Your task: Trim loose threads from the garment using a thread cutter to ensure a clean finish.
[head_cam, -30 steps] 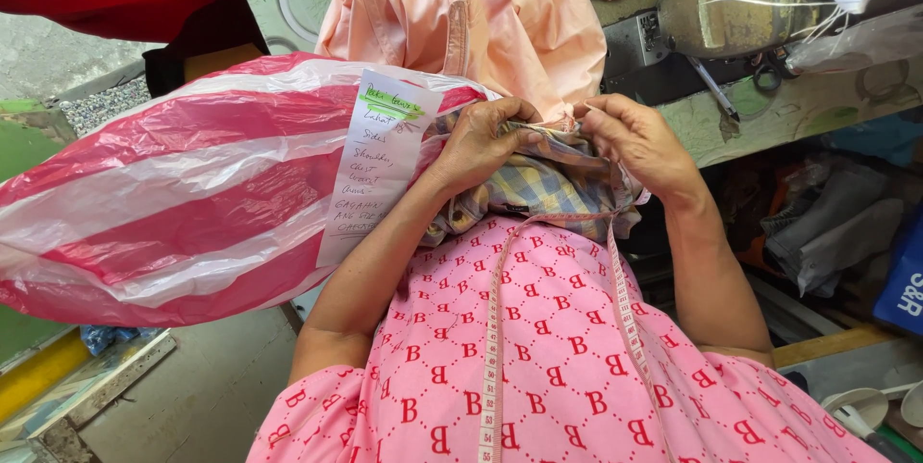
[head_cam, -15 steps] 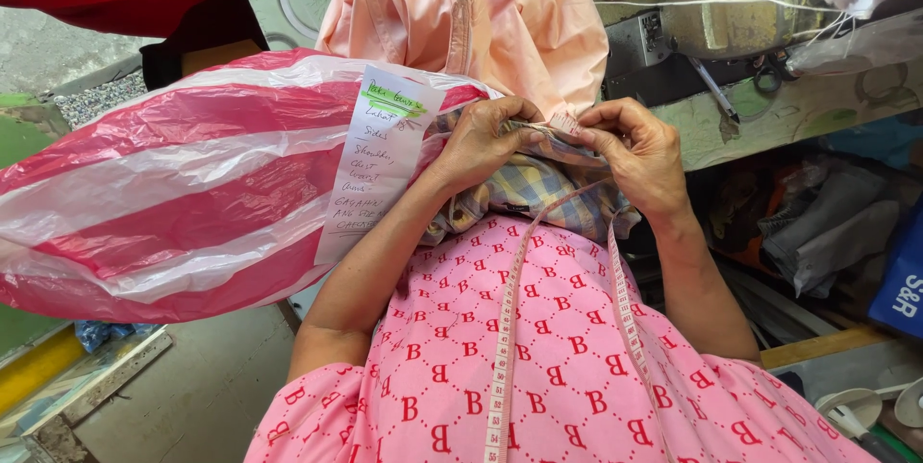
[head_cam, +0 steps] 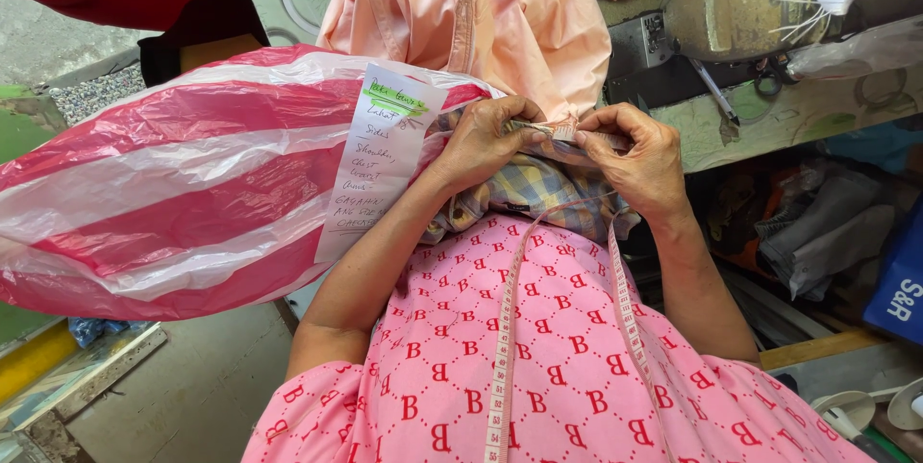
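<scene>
Hands (head_cam: 567, 141) are boxed in. Left: big red-and-white striped plastic bag (head_cam: 173, 184) with a paper note (head_cam: 380, 160), touching the left forearm. Ahead: peach shirt (head_cam: 500, 21) and sewing machine (head_cam: 692, 40) on the table (head_cam: 769, 122). Below: checked cloth (head_cam: 534, 189) fills the lap. Right: open gap above piled clothes (head_cam: 808, 232). Floor (head_cam: 202, 386) lower left is free.

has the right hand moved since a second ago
Yes. The right hand has slid left along the checked cloth toward the left hand, judged against the paper slip on the striped bag.
</scene>
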